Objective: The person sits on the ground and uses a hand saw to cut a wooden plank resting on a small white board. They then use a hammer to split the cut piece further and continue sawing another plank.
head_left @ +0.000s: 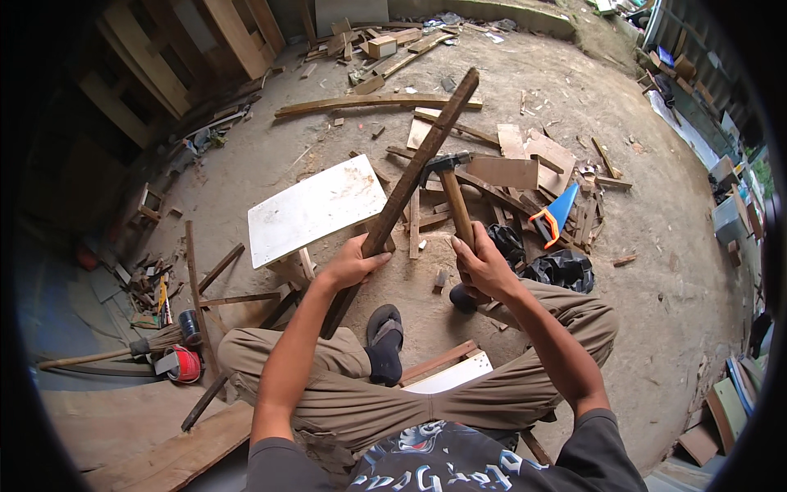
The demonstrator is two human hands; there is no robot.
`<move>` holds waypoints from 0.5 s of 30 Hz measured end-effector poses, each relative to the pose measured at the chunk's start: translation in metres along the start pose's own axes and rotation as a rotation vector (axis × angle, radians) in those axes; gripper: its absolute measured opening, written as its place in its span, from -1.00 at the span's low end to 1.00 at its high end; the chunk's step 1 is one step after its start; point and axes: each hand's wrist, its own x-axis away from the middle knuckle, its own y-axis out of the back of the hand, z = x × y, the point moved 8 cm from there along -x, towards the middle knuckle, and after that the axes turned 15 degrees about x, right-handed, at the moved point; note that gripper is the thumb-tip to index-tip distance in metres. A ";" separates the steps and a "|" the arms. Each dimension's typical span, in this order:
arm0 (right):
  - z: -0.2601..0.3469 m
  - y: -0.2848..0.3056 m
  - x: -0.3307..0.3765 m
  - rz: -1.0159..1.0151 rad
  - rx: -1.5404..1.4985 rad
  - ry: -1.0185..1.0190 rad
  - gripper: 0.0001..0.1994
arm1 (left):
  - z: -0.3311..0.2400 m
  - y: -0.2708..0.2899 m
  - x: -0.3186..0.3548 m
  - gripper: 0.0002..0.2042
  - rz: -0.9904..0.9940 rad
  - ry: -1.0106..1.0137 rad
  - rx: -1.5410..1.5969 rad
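Note:
My left hand (354,264) grips a long dark wooden slat (420,160) that runs up and to the right, its lower end resting by my left knee. My right hand (484,266) holds the wooden handle of a hammer (452,190), whose metal head touches the slat about halfway up. I sit with knees apart, a black sandal (385,326) on the foot between them.
A white stool top (316,209) stands just left of the slat. Scrap boards and offcuts (512,168) lie on the dirt floor ahead, with an orange-handled saw (554,211) and black bags (561,269) to the right. A broom and tape roll (182,363) lie at left.

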 end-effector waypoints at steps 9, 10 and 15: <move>0.015 0.066 0.057 0.443 0.420 -0.031 -0.78 | -0.013 0.084 0.024 -0.78 0.076 -0.069 -0.498; 0.013 0.074 0.061 0.357 0.588 0.130 -0.75 | -0.017 0.097 0.018 -0.78 0.002 -0.030 -0.398; 0.004 0.065 0.030 0.008 0.395 0.254 -0.80 | -0.023 0.095 0.015 -0.79 -0.100 -0.023 0.082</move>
